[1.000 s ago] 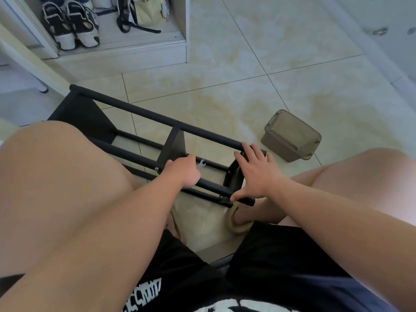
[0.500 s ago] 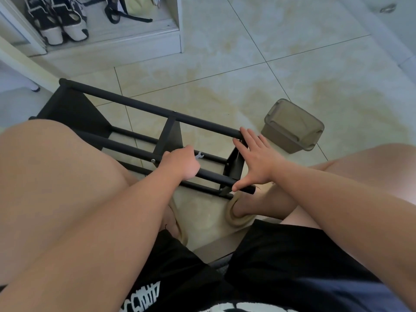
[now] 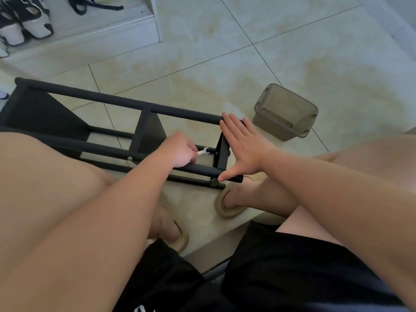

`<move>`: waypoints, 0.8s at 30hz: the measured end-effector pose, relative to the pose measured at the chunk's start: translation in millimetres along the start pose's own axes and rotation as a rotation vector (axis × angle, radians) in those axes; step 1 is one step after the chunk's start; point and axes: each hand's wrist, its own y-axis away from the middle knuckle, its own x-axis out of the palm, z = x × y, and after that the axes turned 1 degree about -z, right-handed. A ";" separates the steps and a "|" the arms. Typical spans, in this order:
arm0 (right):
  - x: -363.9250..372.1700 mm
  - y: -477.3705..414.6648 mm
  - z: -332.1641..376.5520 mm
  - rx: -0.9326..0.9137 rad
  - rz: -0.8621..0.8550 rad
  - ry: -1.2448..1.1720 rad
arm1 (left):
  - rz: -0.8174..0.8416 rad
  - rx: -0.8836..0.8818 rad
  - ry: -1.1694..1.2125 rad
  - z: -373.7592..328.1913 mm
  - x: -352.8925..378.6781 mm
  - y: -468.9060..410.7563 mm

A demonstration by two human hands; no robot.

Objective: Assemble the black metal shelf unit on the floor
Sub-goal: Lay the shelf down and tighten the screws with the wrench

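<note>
Black metal tubular shelf unit point(image 3: 126, 102) lying on side on pale tiled floor point(image 3: 225, 64), between person's bare knees. Left hand point(image 3: 180, 152) curled round small silver open-end wrench point(image 3: 204, 152), wrench head close to end bracket. Right hand point(image 3: 243, 149) spread wide, fingers straight, palm flat against frame's end; thumb on near tube's tip, fingertips at far tube's end. Translucent brown plastic box point(image 3: 286, 111) on floor just beyond right hand. Black-and-white shoes point(image 3: 29, 25) on low white ledge, far left
</note>
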 end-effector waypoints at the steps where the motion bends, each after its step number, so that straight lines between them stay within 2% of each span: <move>1: 0.0 -0.8 -0.4 -0.002 -0.001 -0.001 | 0.022 0.034 0.046 -0.8 -3.2 -1.2; 11: 0.8 -5.9 0.1 0.003 -0.009 -0.044 | 0.130 0.093 0.112 -7.8 -2.6 -20.8; 19: -2.5 -6.6 3.9 0.018 -0.004 -0.046 | 0.210 -0.081 0.515 -16.1 6.1 -25.0; 24: -3.7 -6.2 5.4 0.027 -0.002 -0.049 | 0.128 -0.115 0.556 -18.7 14.0 -27.0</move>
